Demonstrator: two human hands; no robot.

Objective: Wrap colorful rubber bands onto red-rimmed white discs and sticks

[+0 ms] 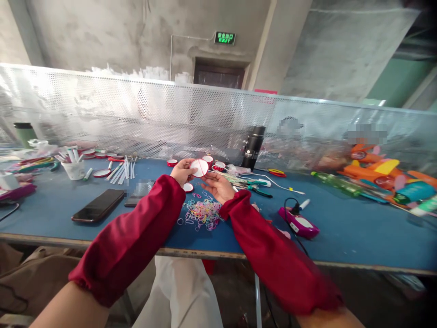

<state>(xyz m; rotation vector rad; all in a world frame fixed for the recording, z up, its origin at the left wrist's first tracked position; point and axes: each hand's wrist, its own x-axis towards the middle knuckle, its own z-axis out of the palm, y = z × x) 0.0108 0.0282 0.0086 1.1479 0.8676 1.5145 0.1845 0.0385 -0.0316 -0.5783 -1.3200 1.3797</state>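
Blue worktop point(341, 228) backed by a perforated screen point(136, 109). At frame centre, a white disc point(199, 167) is gripped by the left hand point(182, 172); the right hand point(218, 186) lies open just beside it, above loose bands point(203, 213). A phone point(98, 205) is seen lower left.

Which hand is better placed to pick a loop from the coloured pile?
Probably the right hand: it is open, palm up, nearest the rubber bands. The left hand is gripping the round white disc.

Dark red pull-on sleeve covers with gathered elastic cuffs, over white trousers point(177, 291).
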